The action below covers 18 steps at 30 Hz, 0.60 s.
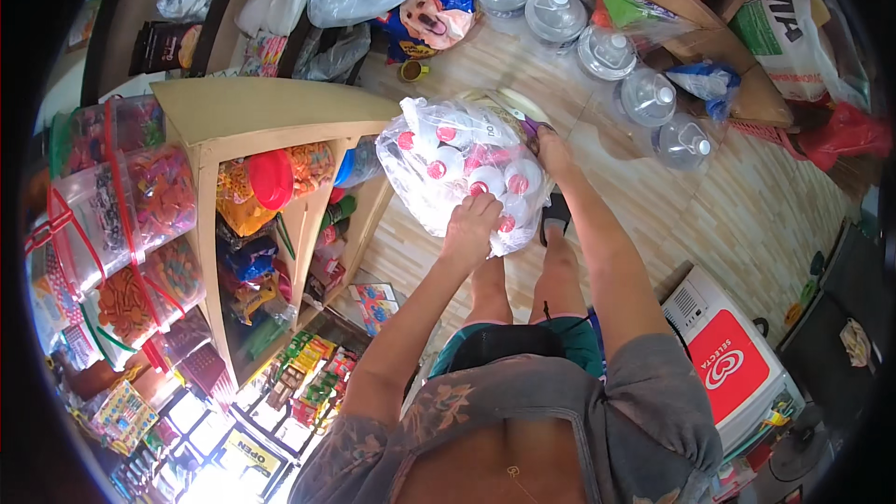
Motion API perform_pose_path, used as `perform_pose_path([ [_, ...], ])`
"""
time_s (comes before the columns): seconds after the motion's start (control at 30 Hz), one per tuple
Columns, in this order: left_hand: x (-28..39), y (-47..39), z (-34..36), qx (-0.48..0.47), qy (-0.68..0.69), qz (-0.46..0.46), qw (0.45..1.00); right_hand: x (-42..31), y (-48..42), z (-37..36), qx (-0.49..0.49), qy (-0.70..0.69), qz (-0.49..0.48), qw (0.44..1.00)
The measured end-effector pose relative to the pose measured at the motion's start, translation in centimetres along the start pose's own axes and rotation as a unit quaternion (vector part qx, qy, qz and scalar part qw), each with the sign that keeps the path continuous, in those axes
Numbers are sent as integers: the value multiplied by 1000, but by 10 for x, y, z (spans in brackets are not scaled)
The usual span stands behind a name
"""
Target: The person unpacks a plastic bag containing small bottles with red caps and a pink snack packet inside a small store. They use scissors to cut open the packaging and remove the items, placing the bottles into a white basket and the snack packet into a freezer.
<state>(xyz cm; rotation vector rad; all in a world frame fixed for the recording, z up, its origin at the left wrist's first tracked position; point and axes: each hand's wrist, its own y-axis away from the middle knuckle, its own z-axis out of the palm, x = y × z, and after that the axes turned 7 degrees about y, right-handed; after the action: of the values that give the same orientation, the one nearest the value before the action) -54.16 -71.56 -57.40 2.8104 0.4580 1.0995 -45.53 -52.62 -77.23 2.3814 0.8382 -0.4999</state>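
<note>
A clear plastic bag full of white bottles with red caps sits in front of me, above the floor. My left hand is closed on the bag's near side, right beside one red cap; its fingertips are partly hidden. At the bag's far right edge, my right hand grips scissors by their purple handles. The blades point away to the upper left, next to the plastic. A pale round object, mostly covered, lies behind the bag and scissors.
Several large clear water jugs line the far right. A wooden shelf with snacks and candy jars stands at left. A yellow mug is on the floor near a dog food bag. A Selecta freezer stands at right.
</note>
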Motion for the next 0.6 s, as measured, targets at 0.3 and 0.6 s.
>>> perform_pose_path([
  [0.3,5,-3,3,43,4,2,999,9,-1,-8,17,70,-104,992],
  [0.6,0,-3,3,41,-8,0,999,-48,29,-70,114,-147,-73,980],
])
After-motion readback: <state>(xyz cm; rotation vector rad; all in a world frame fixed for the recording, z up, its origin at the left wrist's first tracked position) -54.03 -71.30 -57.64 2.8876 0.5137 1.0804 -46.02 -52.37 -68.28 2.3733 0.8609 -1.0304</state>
